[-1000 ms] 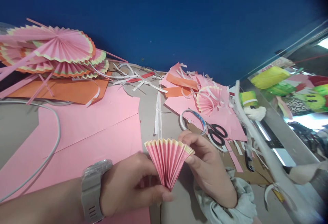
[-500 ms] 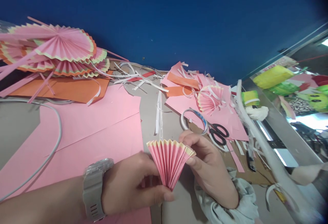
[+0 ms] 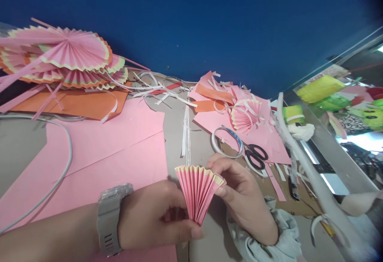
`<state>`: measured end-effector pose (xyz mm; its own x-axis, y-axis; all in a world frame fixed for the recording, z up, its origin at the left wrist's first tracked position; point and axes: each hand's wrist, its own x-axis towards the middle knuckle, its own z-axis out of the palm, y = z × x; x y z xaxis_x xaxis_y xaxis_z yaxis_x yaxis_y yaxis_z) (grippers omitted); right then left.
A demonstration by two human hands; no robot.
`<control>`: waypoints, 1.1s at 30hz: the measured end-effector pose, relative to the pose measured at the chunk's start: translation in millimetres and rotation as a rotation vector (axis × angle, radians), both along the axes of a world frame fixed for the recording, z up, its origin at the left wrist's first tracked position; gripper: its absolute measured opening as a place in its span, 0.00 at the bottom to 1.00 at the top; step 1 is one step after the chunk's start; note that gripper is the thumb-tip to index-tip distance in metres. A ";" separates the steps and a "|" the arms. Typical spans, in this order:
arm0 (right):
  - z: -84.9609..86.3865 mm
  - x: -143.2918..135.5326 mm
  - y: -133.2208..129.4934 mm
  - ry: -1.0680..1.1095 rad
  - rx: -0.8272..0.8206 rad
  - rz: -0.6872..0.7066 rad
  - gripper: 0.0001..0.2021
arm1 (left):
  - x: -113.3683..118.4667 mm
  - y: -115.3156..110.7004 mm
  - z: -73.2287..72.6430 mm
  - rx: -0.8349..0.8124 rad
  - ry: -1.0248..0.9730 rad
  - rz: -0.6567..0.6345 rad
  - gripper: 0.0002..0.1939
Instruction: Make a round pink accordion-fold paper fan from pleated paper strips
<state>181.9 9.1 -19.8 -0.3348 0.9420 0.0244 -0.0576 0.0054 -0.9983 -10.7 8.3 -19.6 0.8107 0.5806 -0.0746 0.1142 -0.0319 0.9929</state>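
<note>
Pinching the pink fan (image 3: 198,190) are left hand (image 3: 152,214) and right hand (image 3: 247,202)

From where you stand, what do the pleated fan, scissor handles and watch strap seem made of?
Pleated fan: matte paper, judging by its sharp creases.
Scissor handles: probably plastic, being smooth, evenly black loops.
Watch strap: likely rubber or resin, dull grey with neat slots.

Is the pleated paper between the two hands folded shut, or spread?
Partly spread: the pleated paper fans out on top, its folds gathered at the left hand.
</note>
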 end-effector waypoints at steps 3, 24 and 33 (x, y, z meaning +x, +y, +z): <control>-0.4 0.5 -0.2 -0.015 0.013 0.001 0.05 | -1.1 0.0 1.2 -0.009 0.026 -0.018 0.14; 5.4 -7.7 -3.6 -0.256 0.079 0.049 0.03 | -4.7 2.3 2.1 0.144 0.130 -0.140 0.15; 6.6 -4.9 0.6 -0.227 0.122 -0.015 0.03 | 0.1 -9.0 -11.1 0.061 -0.091 0.438 0.14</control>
